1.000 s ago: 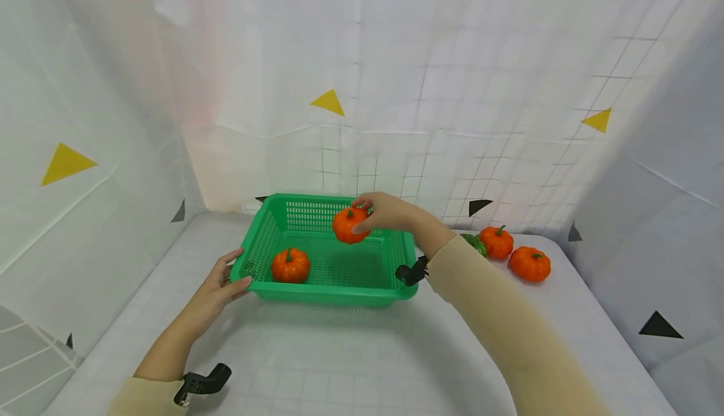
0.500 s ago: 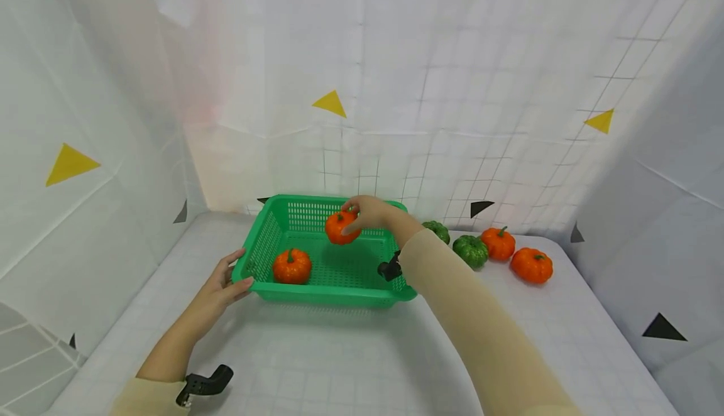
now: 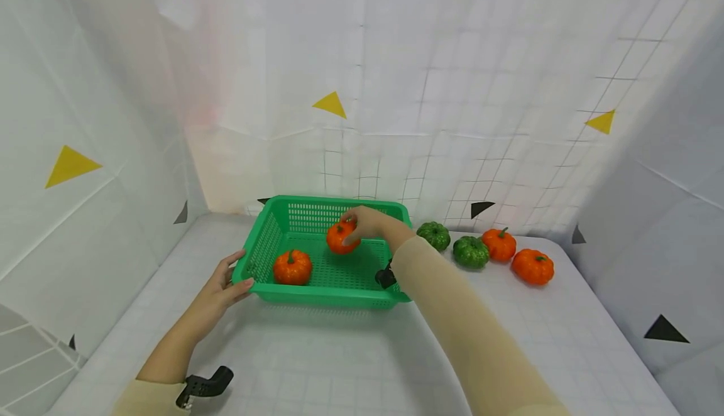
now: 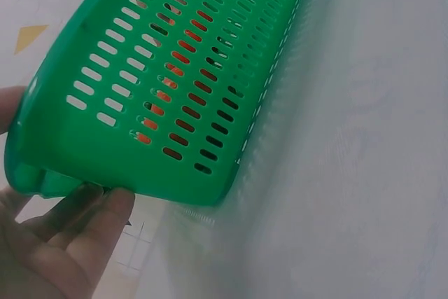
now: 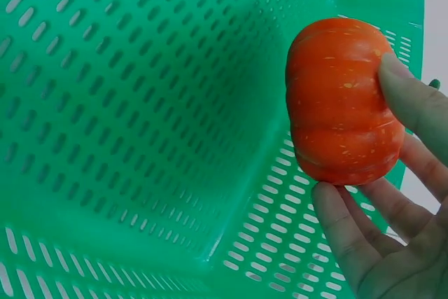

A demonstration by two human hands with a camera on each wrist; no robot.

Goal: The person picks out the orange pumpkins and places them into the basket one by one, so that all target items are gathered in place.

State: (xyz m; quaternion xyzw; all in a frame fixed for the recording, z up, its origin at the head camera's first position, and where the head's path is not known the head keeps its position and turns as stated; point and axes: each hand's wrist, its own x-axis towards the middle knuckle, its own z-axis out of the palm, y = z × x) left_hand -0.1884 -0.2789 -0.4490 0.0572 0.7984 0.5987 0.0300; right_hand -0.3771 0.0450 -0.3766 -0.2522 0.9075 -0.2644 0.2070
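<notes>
My right hand [image 3: 370, 224] grips a small orange pumpkin [image 3: 341, 237] inside the green plastic basket [image 3: 334, 295]. In the right wrist view the thumb presses one side of this pumpkin [image 5: 343, 103] and the fingertips bear on another, with the perforated basket wall behind. A second orange pumpkin [image 3: 292, 268] sits in the basket's front left part. My left hand [image 3: 217, 287] holds the basket's left end by the rim. In the left wrist view, the thumb and fingers of this hand [image 4: 77, 236] pinch the rim at the corner, and orange shows through the slots.
Two green pumpkins [image 3: 471, 252] stand on the white table [image 3: 317, 359] right of the basket. Beside them are two more orange pumpkins [image 3: 532, 266], near the table's right edge. White sheeting [image 3: 384, 76] walls off the back and sides.
My right hand has shifted left, then lowered the pumpkin deeper into the basket. The green pumpkins have come out from behind the right sleeve. My left hand stays on the rim.
</notes>
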